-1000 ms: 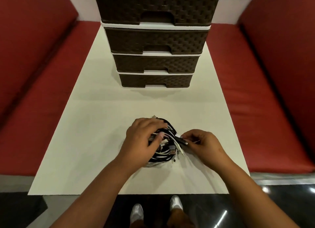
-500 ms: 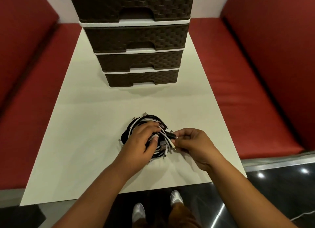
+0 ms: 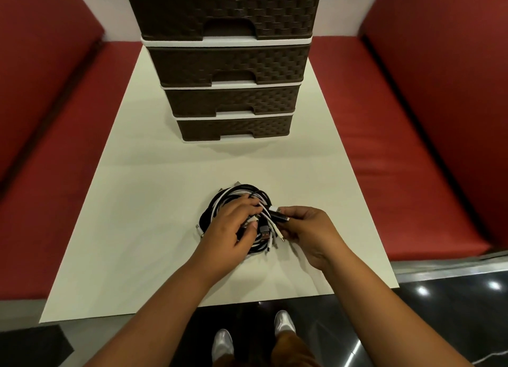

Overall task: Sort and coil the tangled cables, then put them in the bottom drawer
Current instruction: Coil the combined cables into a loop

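My right hand (image 3: 310, 230) has its grip closed on a black plug (image 3: 277, 215), pinched between thumb and fingertips at the right edge of the cables (image 3: 233, 201). My left hand (image 3: 229, 229) lies on top of the same bundle, fingers curled down into the loops and thumb tucked against a white strand, so it grips the tangle from above. The cables are a mixed knot of black and white leads, roughly ring-shaped, lying on the worktop (image 3: 137, 229) near its front edge, directly under my left hand and just left of my right. Several loose ends with small connectors stick out between my two hands, one white tip pointing down toward me.

Well beyond the bundle stands the drawer unit (image 3: 233, 64), four dark woven-pattern drawers with white rims; the bottom drawer (image 3: 233, 129) is closed. Red benches (image 3: 384, 119) flank the worktop on both sides.

I can read no brand, label or writing on the plugs or drawers; the connectors are too small to tell.
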Demonstrator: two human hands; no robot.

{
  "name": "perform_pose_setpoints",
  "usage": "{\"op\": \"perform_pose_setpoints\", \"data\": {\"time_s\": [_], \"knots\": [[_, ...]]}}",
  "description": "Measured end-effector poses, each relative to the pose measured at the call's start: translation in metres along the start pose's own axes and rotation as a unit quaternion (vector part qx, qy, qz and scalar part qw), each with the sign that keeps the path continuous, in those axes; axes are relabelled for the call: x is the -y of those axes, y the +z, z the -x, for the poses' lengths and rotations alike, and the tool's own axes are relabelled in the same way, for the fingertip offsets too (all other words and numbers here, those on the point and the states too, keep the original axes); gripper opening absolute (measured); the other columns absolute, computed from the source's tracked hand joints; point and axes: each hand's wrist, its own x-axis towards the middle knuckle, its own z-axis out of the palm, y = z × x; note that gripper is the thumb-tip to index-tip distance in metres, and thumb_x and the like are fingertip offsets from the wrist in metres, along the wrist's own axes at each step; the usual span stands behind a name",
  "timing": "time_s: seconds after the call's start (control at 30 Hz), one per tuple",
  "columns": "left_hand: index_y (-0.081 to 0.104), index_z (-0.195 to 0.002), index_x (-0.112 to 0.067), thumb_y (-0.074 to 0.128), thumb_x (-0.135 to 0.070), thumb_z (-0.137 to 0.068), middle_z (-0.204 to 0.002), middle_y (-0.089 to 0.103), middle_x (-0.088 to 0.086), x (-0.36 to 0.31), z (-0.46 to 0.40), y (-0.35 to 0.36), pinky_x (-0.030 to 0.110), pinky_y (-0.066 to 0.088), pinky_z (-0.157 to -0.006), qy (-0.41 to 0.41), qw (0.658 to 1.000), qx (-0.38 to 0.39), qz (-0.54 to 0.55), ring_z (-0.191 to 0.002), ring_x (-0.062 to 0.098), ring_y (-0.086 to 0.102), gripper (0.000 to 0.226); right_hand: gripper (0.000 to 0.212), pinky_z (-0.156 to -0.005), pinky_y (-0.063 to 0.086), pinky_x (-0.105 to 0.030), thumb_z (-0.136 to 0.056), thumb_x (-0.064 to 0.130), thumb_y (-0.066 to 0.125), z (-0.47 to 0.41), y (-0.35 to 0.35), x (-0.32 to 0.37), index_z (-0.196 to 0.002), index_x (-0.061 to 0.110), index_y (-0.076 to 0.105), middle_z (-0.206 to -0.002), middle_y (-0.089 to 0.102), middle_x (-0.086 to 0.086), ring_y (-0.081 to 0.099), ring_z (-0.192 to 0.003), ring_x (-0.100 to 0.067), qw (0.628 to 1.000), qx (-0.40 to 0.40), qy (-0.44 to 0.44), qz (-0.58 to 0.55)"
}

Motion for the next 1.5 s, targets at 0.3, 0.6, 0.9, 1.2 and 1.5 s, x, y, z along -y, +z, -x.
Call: {"op": "perform_pose_setpoints", "data": {"time_s": [0.3,0.6,0.9,1.2,1.5], "knots": [[0.063,-0.123,-0.017,0.043,-0.033,-0.093,-0.134,0.051,-0.013,0.0,0.001,0.003,0.02,0.029,-0.112,0.005,1.0,-0.012,0.003,-0.137,0.001,0.035,0.039,0.023,-0.05,0.023,-0.027,-0.091,0.015,0.047,-0.001,-0.001,0.02,-0.083,0.005,0.066,-0.068,0.058,-0.008,0.037,-0.05,-0.017,0.99,0.059,0.125,0.017],[0.062,-0.128,-0.023,0.034,-0.041,-0.099,-0.139,0.053,-0.012,-0.009,-0.003,0.001,0.037,0.022,-0.117,0.01,0.994,-0.019,-0.111,-0.144,0.008,0.022,0.044,0.052,-0.058,0.041,-0.032,-0.094,0.056,0.046,0.002,-0.001,0.029,-0.097,0.009,0.068,-0.078,0.062,-0.006,0.052,-0.061,-0.023,0.983,0.025,0.099,0.15],[0.045,-0.143,-0.028,0.023,-0.049,-0.098,-0.153,0.037,-0.009,0.019,-0.008,-0.02,0.039,0.021,-0.118,-0.101,0.984,-0.071,-0.126,-0.145,0.01,0.022,0.054,0.057,-0.106,0.037,-0.036,-0.097,0.053,0.038,0.022,0.039,0.011,-0.143,0.02,0.04,-0.141,0.046,-0.004,0.041,-0.132,-0.024,0.847,-0.022,-0.222,0.482],[0.033,-0.15,-0.028,0.019,-0.049,-0.098,-0.157,0.029,-0.008,0.024,0.003,0.004,0.024,0.018,-0.114,-0.13,0.976,-0.075,-0.157,-0.144,0.011,0.024,0.058,0.054,-0.105,0.033,-0.028,-0.098,0.046,0.029,-0.001,0.029,-0.018,-0.141,0.019,0.045,-0.138,0.052,-0.005,0.046,-0.126,-0.022,0.808,0.013,-0.312,0.499],[0.034,-0.149,-0.028,0.018,-0.048,-0.097,-0.156,0.031,-0.008,0.024,0.006,0.009,0.022,0.017,-0.114,-0.14,0.975,-0.094,-0.144,-0.143,0.01,0.025,0.059,0.045,-0.101,0.029,-0.022,-0.101,0.036,0.037,-0.006,0.027,-0.016,-0.14,0.018,0.047,-0.134,0.055,-0.006,0.047,-0.123,-0.021,0.807,0.032,-0.336,0.484]]}}
